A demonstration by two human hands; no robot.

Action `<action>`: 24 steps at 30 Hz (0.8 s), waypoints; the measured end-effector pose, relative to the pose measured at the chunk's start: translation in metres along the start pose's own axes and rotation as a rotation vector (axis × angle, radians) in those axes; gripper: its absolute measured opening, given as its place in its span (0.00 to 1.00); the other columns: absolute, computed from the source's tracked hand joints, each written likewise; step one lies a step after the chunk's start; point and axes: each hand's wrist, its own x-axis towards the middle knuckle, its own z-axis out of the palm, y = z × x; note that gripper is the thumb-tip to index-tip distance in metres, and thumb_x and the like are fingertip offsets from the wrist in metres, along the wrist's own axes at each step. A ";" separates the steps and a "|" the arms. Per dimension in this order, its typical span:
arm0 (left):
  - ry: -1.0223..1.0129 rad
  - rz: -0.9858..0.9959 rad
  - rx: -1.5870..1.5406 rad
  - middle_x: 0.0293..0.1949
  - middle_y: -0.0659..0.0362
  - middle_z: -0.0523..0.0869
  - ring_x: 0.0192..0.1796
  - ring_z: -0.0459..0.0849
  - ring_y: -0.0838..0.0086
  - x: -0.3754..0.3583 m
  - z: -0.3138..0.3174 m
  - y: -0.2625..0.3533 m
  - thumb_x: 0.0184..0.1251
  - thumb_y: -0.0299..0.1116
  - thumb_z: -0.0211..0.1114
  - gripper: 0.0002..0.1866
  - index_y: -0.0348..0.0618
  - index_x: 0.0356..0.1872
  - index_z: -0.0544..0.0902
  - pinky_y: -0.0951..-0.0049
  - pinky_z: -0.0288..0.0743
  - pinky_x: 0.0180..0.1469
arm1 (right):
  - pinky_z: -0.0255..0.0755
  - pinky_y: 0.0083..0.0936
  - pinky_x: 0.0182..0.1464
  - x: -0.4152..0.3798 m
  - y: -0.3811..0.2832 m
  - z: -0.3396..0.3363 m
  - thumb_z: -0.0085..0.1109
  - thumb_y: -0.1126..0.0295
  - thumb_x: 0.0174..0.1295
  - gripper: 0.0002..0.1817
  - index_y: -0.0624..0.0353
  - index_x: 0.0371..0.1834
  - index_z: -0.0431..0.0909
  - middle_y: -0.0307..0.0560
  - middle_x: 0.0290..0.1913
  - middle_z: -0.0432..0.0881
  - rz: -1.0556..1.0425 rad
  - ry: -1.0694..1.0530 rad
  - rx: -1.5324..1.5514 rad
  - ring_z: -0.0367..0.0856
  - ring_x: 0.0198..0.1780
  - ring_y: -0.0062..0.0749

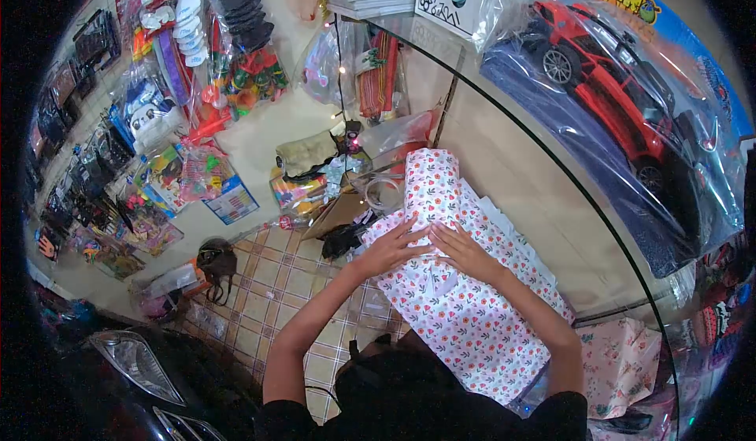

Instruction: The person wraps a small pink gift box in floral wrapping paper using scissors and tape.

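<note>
White wrapping paper (480, 331) printed with small red and orange flowers spreads out in front of me. Toward its far end the paper covers a raised, narrow shape (431, 179); what lies inside is hidden. My left hand (391, 247) rests on the paper from the left, fingers stretched out. Beside it, my right hand (466, 253) lies flat with its fingers extended over the paper. The fingertips of both hands almost meet near the middle. A stack of white-edged sheets (508, 228) shows beneath the paper's right side.
A glass counter edge (587, 179) curves along the right, with a bagged red toy car (602, 87) on top. A clear tape roll (383, 194) and cardboard box (335, 214) sit beyond my left hand. Packaged goods (236, 79) hang on the wall. A motorbike headlight (135, 365) is at lower left.
</note>
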 end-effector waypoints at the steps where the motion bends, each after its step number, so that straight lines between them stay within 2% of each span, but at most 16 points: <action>1: 0.006 0.006 0.006 0.72 0.62 0.64 0.74 0.58 0.52 0.001 0.000 0.001 0.52 0.25 0.65 0.33 0.64 0.63 0.76 0.56 0.60 0.72 | 0.47 0.50 0.74 0.001 0.000 -0.002 0.54 0.58 0.65 0.35 0.62 0.73 0.56 0.51 0.74 0.59 -0.001 -0.008 0.000 0.55 0.75 0.39; 3: 0.016 0.016 0.023 0.72 0.63 0.64 0.73 0.59 0.53 0.000 -0.002 0.001 0.53 0.27 0.65 0.34 0.66 0.64 0.74 0.58 0.61 0.72 | 0.47 0.50 0.74 0.002 0.001 0.000 0.54 0.59 0.66 0.35 0.62 0.73 0.56 0.51 0.74 0.58 0.005 -0.014 0.002 0.54 0.76 0.38; 10: 0.083 -0.061 0.033 0.70 0.62 0.67 0.73 0.60 0.54 0.002 0.002 0.014 0.58 0.34 0.67 0.25 0.59 0.60 0.77 0.56 0.62 0.68 | 0.45 0.47 0.75 0.000 0.002 0.001 0.56 0.62 0.65 0.35 0.62 0.73 0.55 0.53 0.73 0.58 0.032 -0.025 0.038 0.52 0.76 0.37; 13: 0.153 -0.121 0.079 0.70 0.61 0.68 0.74 0.59 0.55 0.001 0.014 0.019 0.60 0.38 0.67 0.22 0.58 0.58 0.78 0.55 0.61 0.67 | 0.46 0.46 0.75 -0.001 0.001 0.003 0.56 0.62 0.64 0.35 0.62 0.72 0.57 0.52 0.73 0.59 -0.002 0.037 -0.011 0.54 0.76 0.38; 16: 0.166 -0.147 0.127 0.69 0.61 0.68 0.74 0.58 0.57 0.001 0.019 0.022 0.61 0.40 0.66 0.20 0.56 0.55 0.79 0.54 0.59 0.67 | 0.48 0.46 0.74 0.000 -0.007 0.002 0.57 0.62 0.64 0.34 0.62 0.72 0.58 0.51 0.72 0.61 0.055 0.062 -0.031 0.55 0.75 0.38; 20: 0.130 -0.168 0.163 0.69 0.61 0.68 0.74 0.57 0.58 0.001 0.017 0.026 0.62 0.40 0.65 0.20 0.57 0.56 0.78 0.54 0.55 0.69 | 0.52 0.46 0.73 -0.008 -0.034 -0.012 0.58 0.64 0.63 0.32 0.61 0.70 0.61 0.52 0.71 0.62 0.170 0.191 0.127 0.61 0.72 0.40; 21: 0.129 -0.167 0.164 0.69 0.61 0.68 0.74 0.57 0.58 0.002 0.016 0.026 0.62 0.40 0.66 0.21 0.57 0.57 0.78 0.54 0.54 0.69 | 0.57 0.46 0.69 -0.012 -0.047 -0.026 0.61 0.65 0.62 0.25 0.61 0.62 0.70 0.53 0.64 0.72 0.165 0.316 0.217 0.71 0.64 0.44; 24: 0.121 -0.195 0.162 0.69 0.61 0.67 0.74 0.58 0.58 0.002 0.015 0.032 0.63 0.40 0.64 0.20 0.57 0.57 0.78 0.53 0.52 0.70 | 0.65 0.44 0.61 -0.060 -0.059 -0.009 0.63 0.68 0.59 0.18 0.61 0.52 0.76 0.52 0.53 0.79 0.144 0.351 0.197 0.77 0.54 0.47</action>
